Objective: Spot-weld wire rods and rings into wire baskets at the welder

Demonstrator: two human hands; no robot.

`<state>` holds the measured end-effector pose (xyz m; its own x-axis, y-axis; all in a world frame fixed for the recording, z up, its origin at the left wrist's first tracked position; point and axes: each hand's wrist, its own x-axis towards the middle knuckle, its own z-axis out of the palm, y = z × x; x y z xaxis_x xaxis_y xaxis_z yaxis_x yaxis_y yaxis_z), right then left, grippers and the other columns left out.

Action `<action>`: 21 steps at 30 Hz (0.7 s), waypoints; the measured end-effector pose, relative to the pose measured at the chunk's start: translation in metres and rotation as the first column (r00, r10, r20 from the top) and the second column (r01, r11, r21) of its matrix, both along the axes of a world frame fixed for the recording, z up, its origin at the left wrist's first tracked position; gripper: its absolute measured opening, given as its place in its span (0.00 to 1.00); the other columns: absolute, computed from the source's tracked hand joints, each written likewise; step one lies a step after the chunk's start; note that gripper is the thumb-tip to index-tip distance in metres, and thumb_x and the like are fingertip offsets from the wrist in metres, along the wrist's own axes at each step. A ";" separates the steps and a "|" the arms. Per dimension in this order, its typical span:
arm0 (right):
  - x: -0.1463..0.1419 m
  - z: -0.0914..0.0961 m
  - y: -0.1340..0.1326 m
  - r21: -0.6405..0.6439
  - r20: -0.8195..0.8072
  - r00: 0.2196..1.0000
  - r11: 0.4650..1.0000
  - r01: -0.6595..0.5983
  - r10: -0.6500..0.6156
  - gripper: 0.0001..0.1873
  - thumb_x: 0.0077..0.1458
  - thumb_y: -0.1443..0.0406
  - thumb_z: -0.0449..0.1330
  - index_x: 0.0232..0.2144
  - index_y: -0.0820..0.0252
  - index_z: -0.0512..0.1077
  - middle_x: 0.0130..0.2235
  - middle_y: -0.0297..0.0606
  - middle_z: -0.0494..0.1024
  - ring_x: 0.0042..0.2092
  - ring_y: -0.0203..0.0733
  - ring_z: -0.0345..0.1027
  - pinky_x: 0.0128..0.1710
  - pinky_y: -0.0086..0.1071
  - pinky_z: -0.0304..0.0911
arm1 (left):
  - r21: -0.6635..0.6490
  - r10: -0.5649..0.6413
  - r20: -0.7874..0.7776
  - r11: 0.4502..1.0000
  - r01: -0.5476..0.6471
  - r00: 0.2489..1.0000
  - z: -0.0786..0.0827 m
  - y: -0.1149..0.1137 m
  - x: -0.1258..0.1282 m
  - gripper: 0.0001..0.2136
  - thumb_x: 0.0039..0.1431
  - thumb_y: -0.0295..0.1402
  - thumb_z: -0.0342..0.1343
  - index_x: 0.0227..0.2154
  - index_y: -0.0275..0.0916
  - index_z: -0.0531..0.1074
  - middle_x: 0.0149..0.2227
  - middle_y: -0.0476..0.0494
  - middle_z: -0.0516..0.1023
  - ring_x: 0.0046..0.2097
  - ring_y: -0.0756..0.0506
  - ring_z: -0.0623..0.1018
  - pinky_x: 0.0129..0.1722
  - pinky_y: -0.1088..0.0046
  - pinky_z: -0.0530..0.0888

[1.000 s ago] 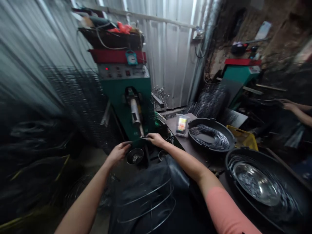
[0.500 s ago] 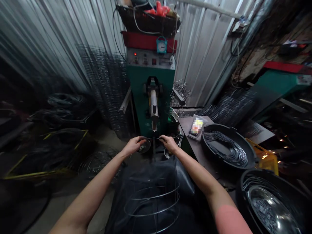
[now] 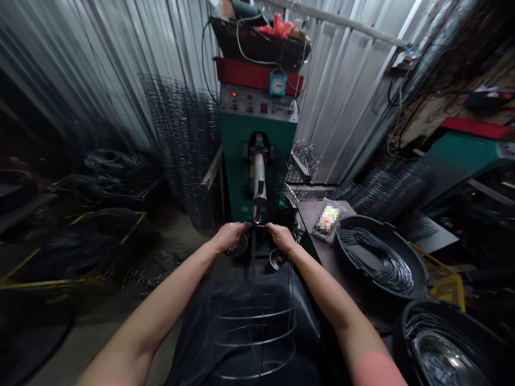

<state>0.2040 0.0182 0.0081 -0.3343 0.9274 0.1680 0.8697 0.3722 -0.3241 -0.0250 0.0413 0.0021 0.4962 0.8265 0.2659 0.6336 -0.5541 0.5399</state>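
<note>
My left hand [image 3: 232, 236] is closed, thumb and fingers pinching one side of a thin metal wire at the top of a wire frame [image 3: 257, 342]. On the other side my right hand [image 3: 281, 237] pinches the same wire. The short stretch between my fingertips lies at the lower tip of the upper electrode arm on a green spot welder [image 3: 259, 177]. From there the frame hangs down over a dark apron [image 3: 193, 343], its round wire hoops joined by thin uprights. The exact contact between wire and electrode is too small to make out.
At right, a table [image 3: 317, 241] bears a black round tray [image 3: 341, 252] of wire pieces. Nearer is another black tray [image 3: 398, 332] with a metal bowl [image 3: 422, 343]. Stacked wire grids [image 3: 181, 155] stand left of the welder. A yellow-edged crate [image 3: 140, 228] sits on the left floor.
The view has shifted, so the welder appears further right and lower. My hands have come slightly closer together, and the wire between them is nearer the electrode tip.
</note>
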 end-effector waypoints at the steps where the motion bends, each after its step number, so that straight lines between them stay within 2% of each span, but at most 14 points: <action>1: 0.001 0.000 0.005 0.008 -0.040 0.999 1.000 -0.003 0.004 0.15 0.57 0.69 0.48 0.44 0.52 0.69 0.37 0.37 0.76 0.37 0.37 0.68 0.34 0.24 0.56 | 0.004 -0.007 0.001 1.000 0.007 1.000 0.001 0.005 0.001 0.13 0.56 0.32 0.47 0.43 0.43 0.72 0.30 0.48 0.77 0.34 0.48 0.74 0.34 0.75 0.67; 5: 0.004 -0.001 0.018 0.018 -0.159 0.987 1.000 -0.011 0.014 0.13 0.56 0.68 0.50 0.40 0.52 0.71 0.35 0.35 0.77 0.36 0.37 0.69 0.33 0.24 0.56 | 0.001 -0.020 0.013 1.000 0.020 1.000 0.004 0.015 0.005 0.12 0.54 0.32 0.51 0.41 0.42 0.73 0.32 0.48 0.78 0.34 0.48 0.75 0.35 0.75 0.68; 11: 0.005 -0.002 0.022 0.019 -0.213 0.977 1.000 -0.021 0.025 0.11 0.55 0.66 0.51 0.38 0.53 0.72 0.33 0.34 0.77 0.33 0.37 0.68 0.32 0.25 0.57 | -0.015 -0.013 0.054 1.000 0.014 0.998 0.006 0.015 0.006 0.13 0.53 0.32 0.50 0.41 0.40 0.74 0.32 0.48 0.79 0.35 0.48 0.76 0.35 0.76 0.69; 15: 0.004 -0.001 0.020 0.028 -0.217 0.976 0.999 -0.032 0.037 0.12 0.56 0.66 0.50 0.38 0.59 0.72 0.31 0.36 0.77 0.31 0.37 0.68 0.31 0.25 0.57 | -0.021 -0.031 0.092 0.999 0.033 0.995 0.010 0.012 0.009 0.16 0.55 0.32 0.43 0.35 0.33 0.76 0.29 0.45 0.79 0.33 0.49 0.76 0.32 0.78 0.69; 17: 0.003 0.000 0.019 0.035 -0.219 0.975 0.999 -0.032 0.038 0.12 0.57 0.65 0.49 0.38 0.60 0.72 0.30 0.37 0.77 0.31 0.36 0.68 0.31 0.25 0.57 | -0.023 -0.035 0.106 0.999 0.038 0.994 0.011 0.012 0.009 0.18 0.55 0.33 0.40 0.32 0.34 0.76 0.29 0.44 0.78 0.33 0.49 0.76 0.32 0.79 0.69; 21: 0.003 0.001 0.020 0.019 -0.199 0.980 1.000 -0.007 0.010 0.11 0.57 0.64 0.50 0.37 0.58 0.72 0.31 0.35 0.77 0.31 0.36 0.68 0.29 0.24 0.55 | -0.038 -0.030 0.101 0.999 0.034 0.994 0.009 0.014 0.009 0.14 0.54 0.32 0.46 0.39 0.37 0.74 0.33 0.45 0.79 0.36 0.46 0.76 0.36 0.75 0.69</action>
